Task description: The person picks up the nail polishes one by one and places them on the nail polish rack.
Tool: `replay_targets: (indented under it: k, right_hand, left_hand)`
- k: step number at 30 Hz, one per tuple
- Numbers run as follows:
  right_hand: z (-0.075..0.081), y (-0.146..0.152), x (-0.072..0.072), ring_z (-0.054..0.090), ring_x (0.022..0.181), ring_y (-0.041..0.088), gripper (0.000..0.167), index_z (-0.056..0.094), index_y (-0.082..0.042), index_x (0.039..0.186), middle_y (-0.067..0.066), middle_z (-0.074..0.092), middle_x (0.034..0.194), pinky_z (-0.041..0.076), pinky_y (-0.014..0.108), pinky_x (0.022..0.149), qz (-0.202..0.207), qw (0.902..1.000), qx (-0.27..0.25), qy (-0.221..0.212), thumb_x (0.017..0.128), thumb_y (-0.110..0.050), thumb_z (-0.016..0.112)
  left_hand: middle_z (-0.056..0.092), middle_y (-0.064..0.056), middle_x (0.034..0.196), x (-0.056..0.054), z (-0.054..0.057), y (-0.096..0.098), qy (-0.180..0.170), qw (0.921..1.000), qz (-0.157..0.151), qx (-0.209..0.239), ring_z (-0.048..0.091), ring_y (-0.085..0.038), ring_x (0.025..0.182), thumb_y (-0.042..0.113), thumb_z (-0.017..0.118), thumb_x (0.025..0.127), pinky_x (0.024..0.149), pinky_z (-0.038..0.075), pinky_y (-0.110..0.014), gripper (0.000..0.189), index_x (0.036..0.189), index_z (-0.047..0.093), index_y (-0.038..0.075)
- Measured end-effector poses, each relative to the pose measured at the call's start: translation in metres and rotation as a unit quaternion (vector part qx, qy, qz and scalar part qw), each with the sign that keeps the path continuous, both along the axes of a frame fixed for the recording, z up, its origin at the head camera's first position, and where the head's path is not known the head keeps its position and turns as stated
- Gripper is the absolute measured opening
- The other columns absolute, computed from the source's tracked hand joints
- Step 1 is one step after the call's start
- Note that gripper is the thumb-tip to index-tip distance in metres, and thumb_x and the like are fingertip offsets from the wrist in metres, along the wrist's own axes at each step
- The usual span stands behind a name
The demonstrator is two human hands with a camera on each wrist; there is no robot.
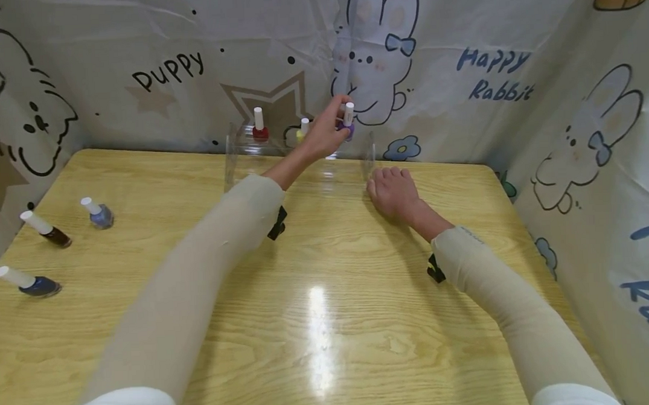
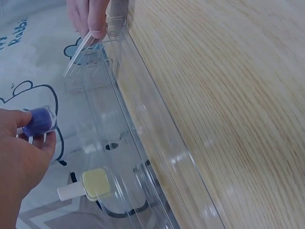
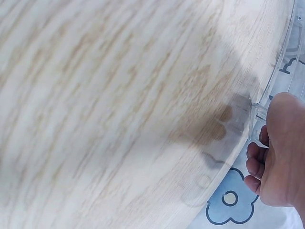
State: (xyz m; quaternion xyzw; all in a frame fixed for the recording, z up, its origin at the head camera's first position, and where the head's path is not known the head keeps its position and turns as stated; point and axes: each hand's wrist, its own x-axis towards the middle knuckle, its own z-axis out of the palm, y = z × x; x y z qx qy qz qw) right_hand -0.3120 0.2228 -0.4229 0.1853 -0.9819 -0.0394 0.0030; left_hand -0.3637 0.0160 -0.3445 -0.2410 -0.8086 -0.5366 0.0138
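Note:
My left hand pinches a nail polish bottle of purple colour, its white cap up, over the right part of a clear acrylic rack. In the left wrist view the purple glass stands apart from the rack's upper tier. My right hand grips the rack's right end panel, fingers curled at its edge. A red nail polish bottle stands upright on the rack's left side. Nearer the middle is a yellow nail polish bottle, partly hidden behind my left hand in the head view.
On the table's left lie a light blue bottle, a dark brown bottle and a navy bottle, all tilted on their sides with white caps. A printed cloth hangs along the table's back and both sides.

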Motion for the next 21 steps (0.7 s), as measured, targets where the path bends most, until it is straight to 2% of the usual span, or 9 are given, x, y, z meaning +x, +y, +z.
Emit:
replay_targets:
  k: [8,13,21]
  right_hand:
    - [-0.001,0.002,0.000,0.049,0.103,0.039,0.041,0.049,0.002,0.105,0.020,0.055,0.105,0.037,0.049,0.087,0.003,1.0000,-0.001,0.004,0.108,-0.029,0.022]
    - [0.002,0.001,0.003,0.050,0.102,0.038,0.039,0.048,0.001,0.101,0.019,0.055,0.104,0.036,0.048,0.086,0.006,0.9999,-0.002,0.008,0.107,-0.027,0.022]
    - [-0.001,0.002,-0.001,0.049,0.104,0.038,0.040,0.048,0.000,0.103,0.018,0.055,0.104,0.035,0.048,0.087,-0.001,1.0000,-0.003,-0.003,0.108,-0.029,0.021]
  left_hand:
    - [0.062,-0.018,0.121,-0.007,-0.003,0.008,0.005,0.9997,0.013,-0.018,0.062,-0.023,0.107,-0.004,0.054,0.099,0.083,0.050,-0.033,0.040,0.134,0.040,0.009]
    - [0.063,-0.017,0.116,-0.013,-0.009,0.012,0.015,0.9995,0.018,-0.020,0.063,-0.024,0.106,-0.007,0.052,0.098,0.082,0.049,-0.033,0.039,0.133,0.042,0.007]
    - [0.064,-0.013,0.109,-0.019,-0.016,0.016,0.014,0.9987,0.047,-0.018,0.064,-0.023,0.105,-0.006,0.056,0.097,0.080,0.049,-0.032,0.040,0.132,0.044,0.010]
